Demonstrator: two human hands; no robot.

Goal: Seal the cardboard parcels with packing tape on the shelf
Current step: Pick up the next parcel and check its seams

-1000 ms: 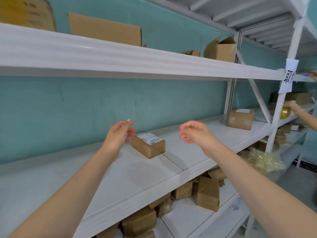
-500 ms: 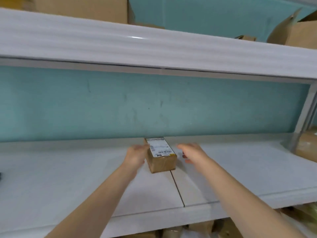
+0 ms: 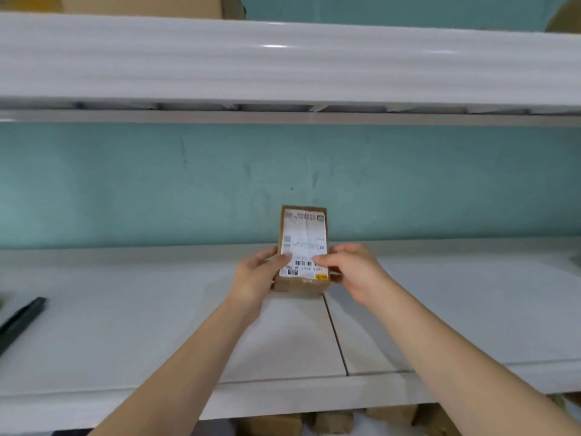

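A small brown cardboard parcel (image 3: 303, 234) with a white shipping label on its top face is held above the white shelf (image 3: 157, 325), its far end tipped up toward the teal wall. My left hand (image 3: 256, 280) grips its near left side, thumb on the label. My right hand (image 3: 349, 269) grips the near right side, fingertips on the label by the barcode. No packing tape is in view.
A dark, long object (image 3: 19, 322) lies at the shelf's left edge. The upper shelf beam (image 3: 283, 64) hangs low across the top, with cardboard boxes on it. More brown parcels (image 3: 330, 421) sit on the level below. A seam (image 3: 336, 335) runs across the shelf board.
Both hands closed onto the parcel and lifted its far end off the shelf. The view swung left and closer, so the parcel is now centred.
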